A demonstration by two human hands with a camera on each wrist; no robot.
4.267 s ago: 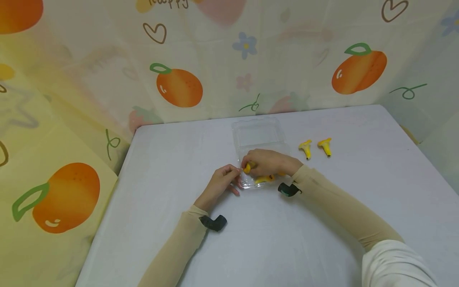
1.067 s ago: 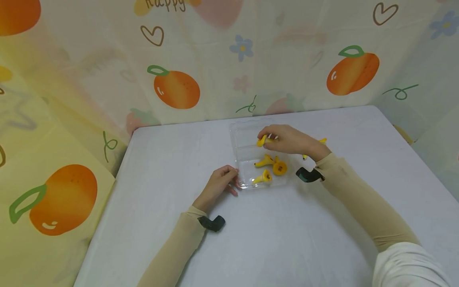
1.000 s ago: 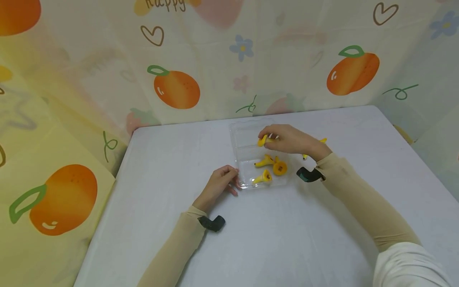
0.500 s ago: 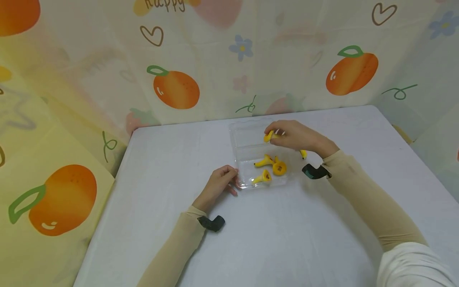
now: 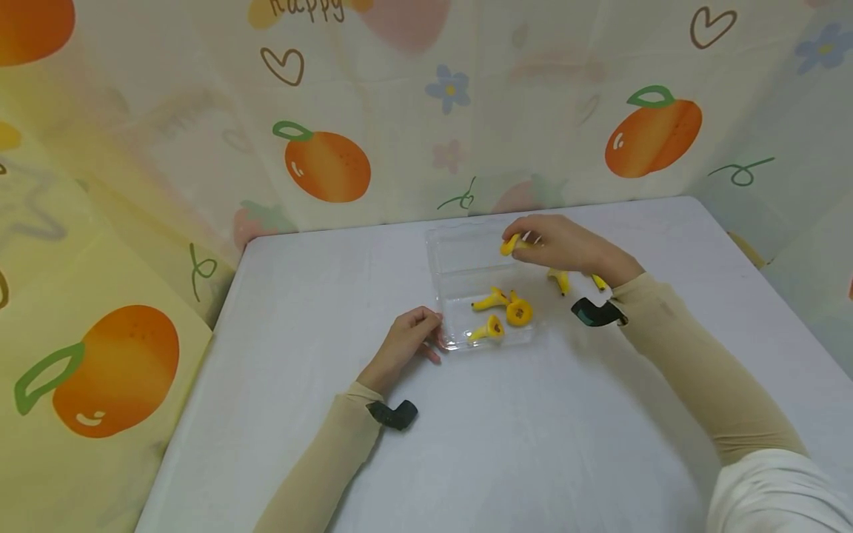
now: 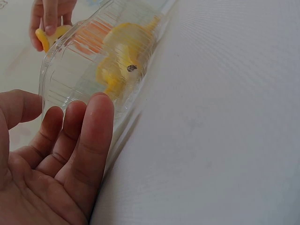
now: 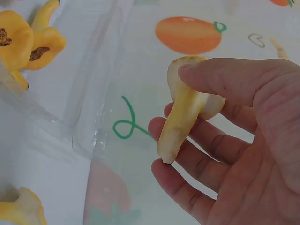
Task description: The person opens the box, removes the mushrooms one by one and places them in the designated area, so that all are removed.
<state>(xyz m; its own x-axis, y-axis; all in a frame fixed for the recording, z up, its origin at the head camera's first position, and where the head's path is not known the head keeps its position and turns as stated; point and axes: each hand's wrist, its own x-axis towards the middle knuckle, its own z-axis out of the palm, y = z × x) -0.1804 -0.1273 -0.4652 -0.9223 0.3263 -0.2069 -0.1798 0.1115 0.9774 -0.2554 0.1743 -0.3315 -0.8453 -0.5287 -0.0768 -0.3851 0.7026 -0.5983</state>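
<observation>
My left hand [image 5: 412, 337] pinches the near-left corner of a clear plastic clamshell box [image 5: 460, 285]; in the left wrist view its thumb and fingers [image 6: 96, 136] meet the box's edge. Three yellow chanterelle mushrooms lie inside, one [image 5: 520, 312] with its cap facing up and another [image 5: 488, 328] nearest the front. Above the back right of the box, my right hand [image 5: 563, 243] holds another chanterelle [image 5: 512, 244]. The right wrist view shows this chanterelle [image 7: 180, 119] between thumb and fingers, pale stem pointing down.
The box's lid [image 5: 466, 248] lies folded back toward the wall. Two more chanterelles rest on the white table right of the box, one [image 5: 560, 281] near it and one [image 5: 598, 282] partly behind the right forearm. A fruit-printed cloth [image 5: 400, 111] hangs behind the table.
My right hand has lifted out of the box with a chanterelle and moved back and to the right, past the open lid. The left hand has stayed at the box corner.
</observation>
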